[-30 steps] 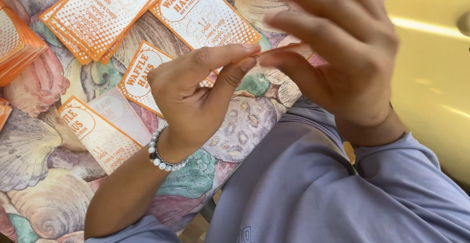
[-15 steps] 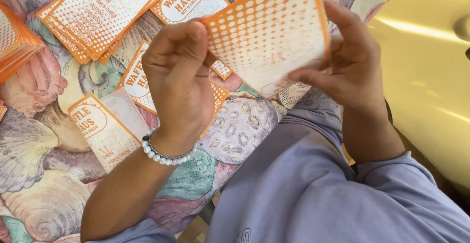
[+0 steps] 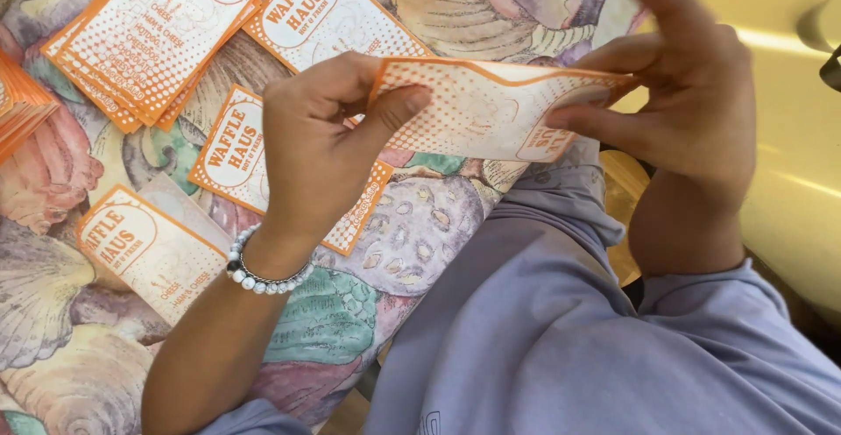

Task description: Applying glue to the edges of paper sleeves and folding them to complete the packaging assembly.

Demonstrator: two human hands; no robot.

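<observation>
My left hand [image 3: 320, 137] pinches the near-left end of the orange-and-white paper sleeve [image 3: 491, 106], its long axis running sideways above the shell-patterned cloth [image 3: 420, 225], across to my right hand [image 3: 683, 93], fingers gripping the other end.

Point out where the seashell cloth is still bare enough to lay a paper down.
Bare cloth shows below the held orange-and-white paper, beside the lilac sleeve, and at lower left under the lowest flat paper. The upper left is crowded: a stack and more flat papers overlap there. The left hand and right hand hold the paper above the cloth.
</observation>
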